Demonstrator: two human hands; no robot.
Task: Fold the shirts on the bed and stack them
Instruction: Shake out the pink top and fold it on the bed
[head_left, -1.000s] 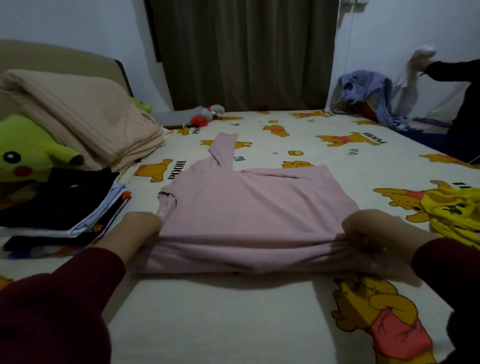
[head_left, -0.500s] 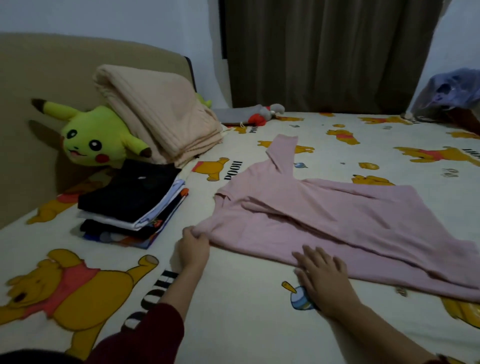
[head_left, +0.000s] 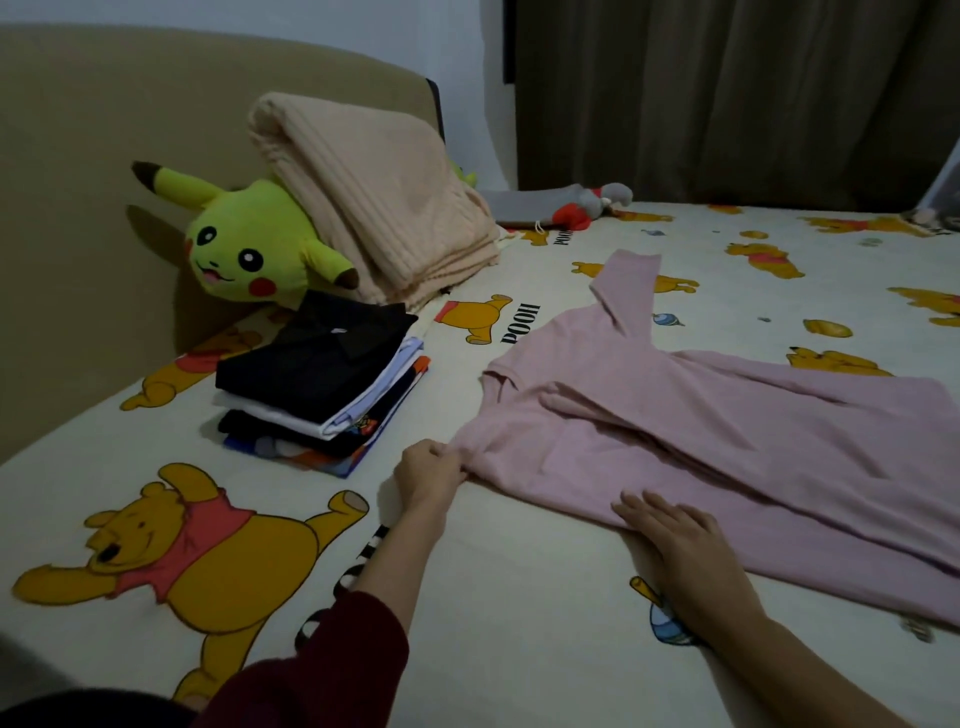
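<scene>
A pink shirt (head_left: 691, 431) lies partly folded across the bed (head_left: 519, 597), one sleeve pointing toward the far side. My left hand (head_left: 428, 470) pinches the shirt's near left corner. Flat on the shirt's near edge rests my right hand (head_left: 670, 535), fingers spread. To the left stands a stack of folded shirts (head_left: 317, 384) with a black one on top.
A yellow plush toy (head_left: 249, 249) and a folded beige blanket (head_left: 374, 197) lean on the headboard behind the stack. A grey and red soft toy (head_left: 571, 205) lies at the far edge below dark curtains. The sheet has a yellow bear print.
The view swung left from the shirt toward the stack. My hands went from gripping both sides of the shirt to the left pinching a corner and the right lying flat on the edge.
</scene>
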